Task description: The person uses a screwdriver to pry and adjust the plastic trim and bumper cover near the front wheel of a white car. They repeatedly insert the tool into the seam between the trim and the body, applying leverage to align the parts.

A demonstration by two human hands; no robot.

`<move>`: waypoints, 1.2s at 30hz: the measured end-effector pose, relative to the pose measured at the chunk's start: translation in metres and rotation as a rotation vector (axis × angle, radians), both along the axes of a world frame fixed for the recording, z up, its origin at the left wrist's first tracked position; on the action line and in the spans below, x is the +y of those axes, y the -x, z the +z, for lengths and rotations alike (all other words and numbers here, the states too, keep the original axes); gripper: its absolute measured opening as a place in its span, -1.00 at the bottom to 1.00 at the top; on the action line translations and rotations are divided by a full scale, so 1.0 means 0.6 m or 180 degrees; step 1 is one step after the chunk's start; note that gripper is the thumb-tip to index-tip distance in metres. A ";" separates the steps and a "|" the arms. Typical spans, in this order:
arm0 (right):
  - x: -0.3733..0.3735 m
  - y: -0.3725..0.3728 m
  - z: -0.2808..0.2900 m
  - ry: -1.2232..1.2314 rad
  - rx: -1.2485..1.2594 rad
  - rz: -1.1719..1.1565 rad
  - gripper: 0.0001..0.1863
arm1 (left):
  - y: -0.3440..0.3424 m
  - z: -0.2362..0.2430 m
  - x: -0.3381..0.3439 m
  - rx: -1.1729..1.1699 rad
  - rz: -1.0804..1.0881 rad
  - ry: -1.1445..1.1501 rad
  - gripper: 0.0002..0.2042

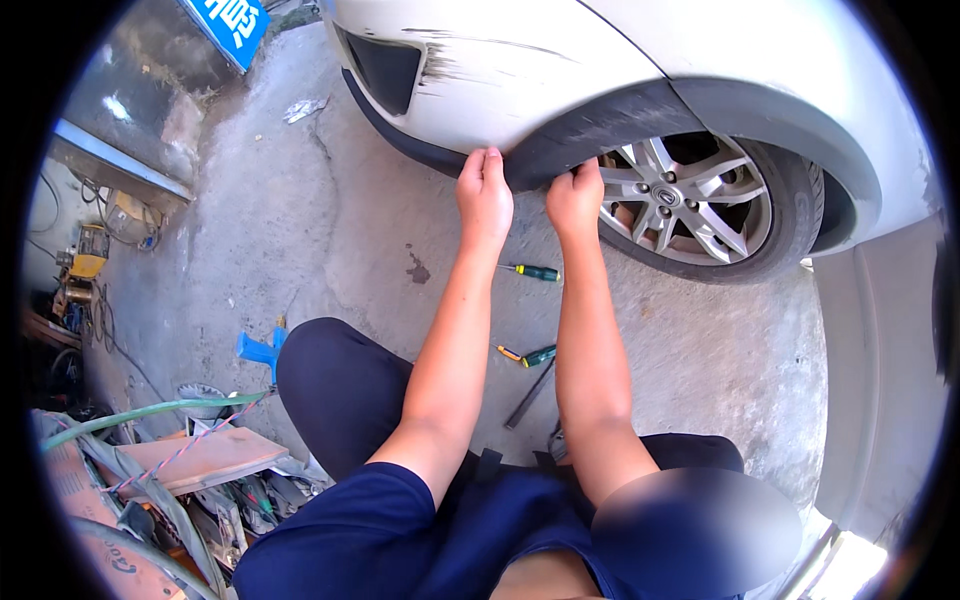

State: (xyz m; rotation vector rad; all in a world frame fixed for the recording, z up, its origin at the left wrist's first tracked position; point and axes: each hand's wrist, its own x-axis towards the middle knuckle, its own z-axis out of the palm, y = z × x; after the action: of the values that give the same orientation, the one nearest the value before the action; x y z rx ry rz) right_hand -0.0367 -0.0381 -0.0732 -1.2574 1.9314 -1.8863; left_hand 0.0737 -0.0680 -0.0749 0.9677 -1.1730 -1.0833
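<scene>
Both my arms reach forward to the lower corner of a white car bumper (490, 95), which has dark scuff marks. My left hand (486, 200) is closed on the bumper's lower edge, thumb on the outside and fingers hidden beneath. Just right of it, my right hand (576, 205) is closed on the edge of the dark grey wheel arch trim (590, 128), beside the wheel (690, 205); its fingertips are hidden. On the concrete between my forearms lie a green-handled screwdriver (540, 272) and, nearer me, another green handle (541, 356) touching a small orange-yellow tool (509, 353).
A dark flat bar (530, 395) lies near my knees, partly behind my right forearm. By my left knee is a blue air gun (262, 350) with a green hose (150, 412). Cardboard and clutter fill the lower left. A blue sign (232, 30) stands at far left.
</scene>
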 end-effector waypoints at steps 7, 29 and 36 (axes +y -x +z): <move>-0.006 0.012 -0.010 -0.0114 -0.0070 0.0232 -0.74 | -0.001 0.007 0.001 0.0110 0.0024 -0.0107 -0.73; 0.045 0.027 -0.024 -0.0779 0.0046 -0.0512 -0.79 | -0.020 -0.002 -0.019 0.0858 -0.0550 -0.0234 -0.77; 0.066 0.048 -0.055 -0.1323 0.1741 -0.0689 -0.68 | -0.023 -0.006 -0.026 0.0869 -0.0558 -0.0116 -0.83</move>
State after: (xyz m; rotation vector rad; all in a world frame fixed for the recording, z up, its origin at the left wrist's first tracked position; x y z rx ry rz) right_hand -0.0657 0.0014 -0.1060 -1.5800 2.6450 -1.1755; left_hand 0.0878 -0.0835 -0.0786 0.7266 -1.0289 -1.3355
